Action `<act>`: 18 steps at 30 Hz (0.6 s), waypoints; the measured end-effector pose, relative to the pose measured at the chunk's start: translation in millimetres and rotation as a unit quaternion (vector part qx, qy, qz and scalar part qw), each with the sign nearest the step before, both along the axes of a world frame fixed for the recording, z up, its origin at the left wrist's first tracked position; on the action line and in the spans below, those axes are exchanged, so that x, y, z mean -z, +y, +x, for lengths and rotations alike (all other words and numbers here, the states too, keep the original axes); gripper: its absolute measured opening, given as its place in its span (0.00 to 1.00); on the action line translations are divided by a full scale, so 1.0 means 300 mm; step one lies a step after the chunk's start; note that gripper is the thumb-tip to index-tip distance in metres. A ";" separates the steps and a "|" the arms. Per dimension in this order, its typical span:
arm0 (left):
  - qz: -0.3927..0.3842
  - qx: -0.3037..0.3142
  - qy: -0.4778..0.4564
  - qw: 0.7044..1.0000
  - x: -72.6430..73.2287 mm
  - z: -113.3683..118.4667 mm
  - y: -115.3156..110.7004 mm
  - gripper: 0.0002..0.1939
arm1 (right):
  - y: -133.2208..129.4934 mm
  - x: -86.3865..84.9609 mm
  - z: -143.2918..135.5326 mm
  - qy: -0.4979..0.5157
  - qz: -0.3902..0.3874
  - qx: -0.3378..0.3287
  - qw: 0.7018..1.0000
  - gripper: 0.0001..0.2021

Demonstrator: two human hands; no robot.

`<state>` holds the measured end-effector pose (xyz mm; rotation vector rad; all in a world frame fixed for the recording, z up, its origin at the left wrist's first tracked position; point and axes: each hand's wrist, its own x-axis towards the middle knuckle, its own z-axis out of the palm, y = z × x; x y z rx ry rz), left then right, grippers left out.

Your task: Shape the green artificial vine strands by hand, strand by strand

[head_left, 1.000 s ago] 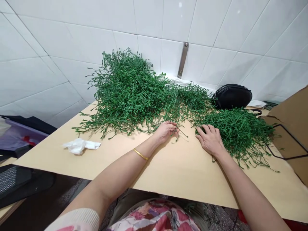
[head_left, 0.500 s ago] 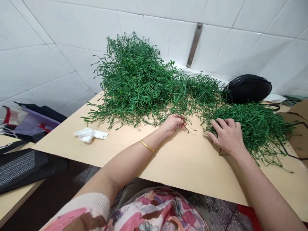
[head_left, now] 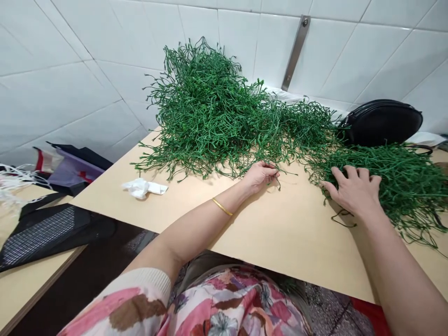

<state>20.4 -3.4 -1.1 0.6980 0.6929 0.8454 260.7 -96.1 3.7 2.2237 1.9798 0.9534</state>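
Observation:
My left hand [head_left: 261, 177], a gold bangle on its wrist, is closed in a pinch on a thin green cord [head_left: 289, 173] with small knobby tips. It sits low over the table, just in front of the tall heap of green cords [head_left: 206, 112]. My right hand [head_left: 359, 191] lies with fingers spread on the near left edge of another green pile [head_left: 402, 182]. Its fingertips touch the cords there, and nothing is plainly gripped. Below its thumb, a few loose cords [head_left: 343, 218] curl on the wood.
A black zipped bag [head_left: 385, 122] stands behind the right pile. Crumpled white tissue [head_left: 138, 188] lies on the left of the pale table [head_left: 266, 233]. White tiled wall with a metal bracket [head_left: 296, 53] rises behind. At far left, another surface bears a black mesh item [head_left: 42, 238] and white strings [head_left: 23, 182].
The view has shifted, so most things appear further right. The cord in my left hand points differently. My right hand has moved slightly right over the pile, fingers still spread.

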 end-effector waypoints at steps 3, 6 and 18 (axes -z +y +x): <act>0.000 -0.007 0.007 1.000 0.002 0.003 -0.001 0.10 | -0.011 -0.039 -0.079 0.012 -0.030 -0.001 0.999 0.22; 0.007 -0.001 0.003 1.000 0.002 0.001 -0.003 0.10 | -0.040 -0.091 -0.141 0.056 -0.011 0.014 0.998 0.22; 0.001 0.021 -0.001 1.000 -0.002 -0.006 -0.003 0.09 | -0.018 -0.072 0.030 0.323 0.130 0.185 0.919 0.30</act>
